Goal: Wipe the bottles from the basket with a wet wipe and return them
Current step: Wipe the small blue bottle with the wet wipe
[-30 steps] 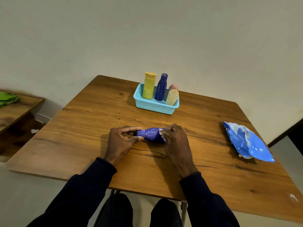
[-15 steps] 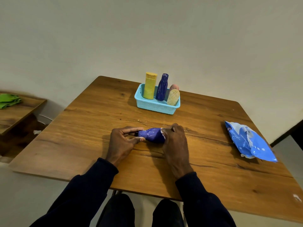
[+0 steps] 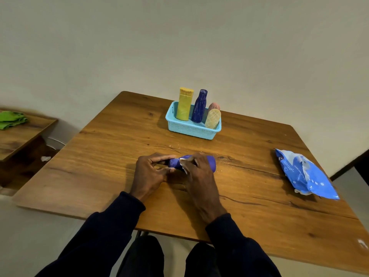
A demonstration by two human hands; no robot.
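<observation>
Blue and lying on its side on the wooden table [image 3: 119, 156], the bottle [image 3: 210, 163] is pinched at its neck by the left hand [image 3: 149, 172], while the right hand [image 3: 196, 172] curls over its body, pressing a white wet wipe [image 3: 183, 165] against it. Slick from wiping, the round body could twist out of that light pinch and roll toward the basket [image 3: 191, 130] beyond, toppling the standing bottles [image 3: 198, 106].

One view only: wide-angle camera on the person's head, facing forward and down over the near edge of the surface [image 3: 259, 196], left hand [image 3: 148, 173], right hand [image 3: 198, 172] and bottle [image 3: 174, 163] close at mid-frame, basket [image 3: 191, 129] farther off, wall [image 3: 179, 47] beyond.
</observation>
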